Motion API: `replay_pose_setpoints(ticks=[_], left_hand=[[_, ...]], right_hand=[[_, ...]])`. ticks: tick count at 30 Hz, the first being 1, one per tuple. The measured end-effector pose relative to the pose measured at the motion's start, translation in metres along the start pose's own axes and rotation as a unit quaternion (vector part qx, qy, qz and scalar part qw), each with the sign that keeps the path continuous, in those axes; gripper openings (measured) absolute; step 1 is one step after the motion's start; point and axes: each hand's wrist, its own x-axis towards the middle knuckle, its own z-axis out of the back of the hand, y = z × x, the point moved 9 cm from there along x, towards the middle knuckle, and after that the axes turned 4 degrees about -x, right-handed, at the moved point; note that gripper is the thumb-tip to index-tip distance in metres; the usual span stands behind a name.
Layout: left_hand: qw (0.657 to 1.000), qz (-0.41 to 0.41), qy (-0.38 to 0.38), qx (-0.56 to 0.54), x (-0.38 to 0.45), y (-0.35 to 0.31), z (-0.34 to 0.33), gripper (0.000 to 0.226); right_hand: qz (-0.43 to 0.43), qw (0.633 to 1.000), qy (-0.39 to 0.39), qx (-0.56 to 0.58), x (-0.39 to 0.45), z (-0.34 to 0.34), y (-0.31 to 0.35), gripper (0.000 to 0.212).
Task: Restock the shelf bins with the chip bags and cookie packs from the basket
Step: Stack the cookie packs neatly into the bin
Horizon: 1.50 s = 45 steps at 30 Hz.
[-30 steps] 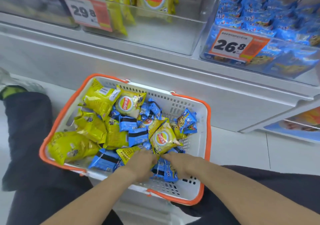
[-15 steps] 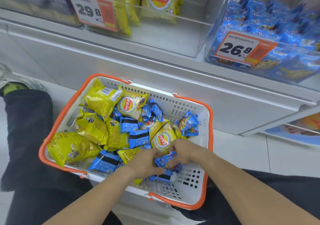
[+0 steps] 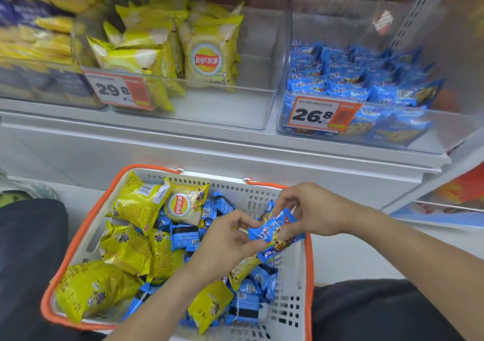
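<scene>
Hands meet above the white plastic basket with orange rim (image 3: 309, 262), the left hand (image 3: 227, 238) and right hand (image 3: 311, 209) both pinching a small bunch of blue foil cookie packs (image 3: 275, 232) lifted over yellow chip bags (image 3: 136, 204), below the clear shelf bin of blue packs (image 3: 445, 133)

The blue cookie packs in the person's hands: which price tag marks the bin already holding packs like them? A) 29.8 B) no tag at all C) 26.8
C: the clear bin full of blue cookie packs carries the 26.8 tag; 29.8 marks the yellow chip bags.
</scene>
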Motion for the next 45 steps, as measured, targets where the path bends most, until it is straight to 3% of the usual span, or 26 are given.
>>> replay_pose_setpoints(ticks=[4, 7, 10, 16, 24, 28, 35, 38, 42, 45], left_hand=[[0.994, -0.082, -0.044, 0.055, 0.021, -0.069, 0.001, 0.037], [0.974, -0.16, -0.034, 0.157, 0.034, -0.119, -0.007, 0.032], [0.933, -0.244, -0.05, 0.259, 0.035, -0.171, -0.017, 0.027], [0.837, -0.439, -0.101, 0.312, 0.026, -0.27, -0.056, 0.026], [0.849, -0.451, -0.078, 0.263, 0.094, -0.335, -0.118, 0.021], [0.889, -0.398, -0.067, 0.216, 0.142, -0.345, -0.143, 0.019], [0.916, -0.309, 0.011, 0.255, 0.21, -0.335, -0.201, 0.027], [0.911, -0.299, 0.012, 0.284, 0.222, -0.331, -0.216, 0.029], [0.903, -0.302, 0.015, 0.306, 0.232, -0.327, -0.221, 0.028], [0.902, -0.288, 0.026, 0.322, 0.239, -0.322, -0.224, 0.025]], right_hand=[[0.034, 0.98, -0.167, 0.1, -0.012, 0.056, -0.001, 0.034], [0.078, 0.956, -0.254, 0.121, -0.027, 0.091, 0.002, 0.037], [0.116, 0.919, -0.353, 0.13, -0.054, 0.129, 0.006, 0.042], [0.146, 0.813, -0.551, 0.119, -0.118, 0.19, -0.003, 0.035], [0.033, 0.717, -0.694, 0.06, -0.166, 0.238, -0.083, 0.048], [-0.011, 0.675, -0.737, 0.029, -0.19, 0.24, -0.111, 0.057], [-0.064, 0.669, -0.738, 0.063, -0.19, 0.231, -0.143, 0.092], [-0.082, 0.68, -0.721, 0.104, -0.185, 0.227, -0.153, 0.108], [-0.082, 0.72, -0.673, 0.15, -0.173, 0.223, -0.159, 0.115], [-0.075, 0.724, -0.667, 0.159, -0.17, 0.223, -0.161, 0.117]])
